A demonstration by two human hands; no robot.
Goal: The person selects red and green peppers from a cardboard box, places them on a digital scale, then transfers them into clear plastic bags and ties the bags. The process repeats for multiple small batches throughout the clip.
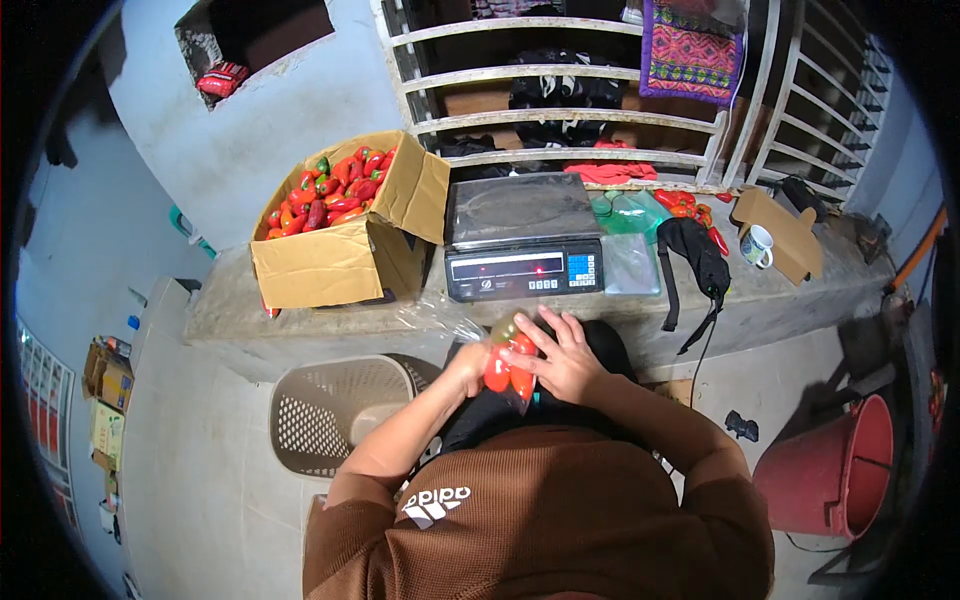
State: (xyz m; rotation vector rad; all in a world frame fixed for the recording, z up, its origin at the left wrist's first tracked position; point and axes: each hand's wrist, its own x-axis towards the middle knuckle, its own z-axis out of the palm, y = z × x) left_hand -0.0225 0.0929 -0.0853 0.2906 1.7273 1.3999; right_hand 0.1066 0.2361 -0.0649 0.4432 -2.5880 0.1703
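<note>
In front of my belly is a clear plastic bag of peppers (523, 378), most of them red, with a greenish one at the top. My left hand (468, 368) is closed around the gathered side of this bag, and its loose film (438, 316) sticks out beyond my fist. My right hand (572, 362) lies against the other side, fingers spread and stretched over the peppers. Just beyond my hands, a black digital scale (522, 212) rests on the concrete ledge, its platform bare. Left of it stands an open cardboard box (315, 268) heaped with red peppers (335, 192).
Below the ledge at left is a beige perforated basket (310, 425). Clear bags (630, 262), a black pouch with straps (695, 262), loose peppers (690, 208), a mug (757, 245) and a cardboard piece (785, 235) lie right of the scale. A red bucket (815, 475) lies tipped at right.
</note>
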